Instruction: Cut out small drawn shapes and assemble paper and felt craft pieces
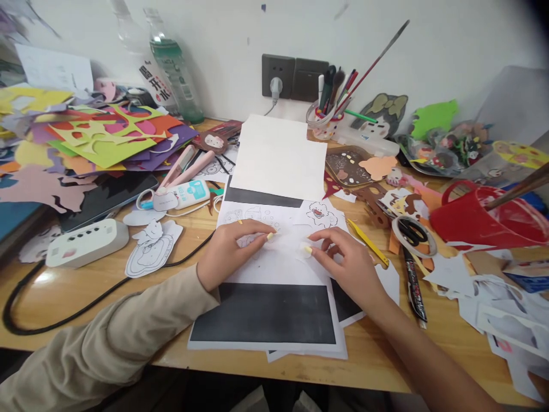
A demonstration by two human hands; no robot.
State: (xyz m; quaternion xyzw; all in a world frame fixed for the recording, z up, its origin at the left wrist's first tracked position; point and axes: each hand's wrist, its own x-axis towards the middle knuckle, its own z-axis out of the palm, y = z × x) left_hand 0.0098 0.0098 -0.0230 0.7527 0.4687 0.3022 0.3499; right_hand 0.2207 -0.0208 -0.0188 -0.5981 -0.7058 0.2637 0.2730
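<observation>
Hands meet over the printed sheet (pixel 274 269): left hand (pixel 229 252) presses flat, fingers loosely curled, empty; right hand (pixel 347 263) pinches a small pale cutout (pixel 303 247) there. Scissors (pixel 412 232) lie unused; drawings remain uncut.

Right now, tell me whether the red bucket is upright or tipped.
Tipped: the red bucket lies on its side, mouth facing right, a stick poking out.

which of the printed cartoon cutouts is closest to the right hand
The small red-mouthed cartoon cutout, lying just beyond the right hand on the white sheets. The larger outlined cutout lies far left, beside the white power strip.
</observation>
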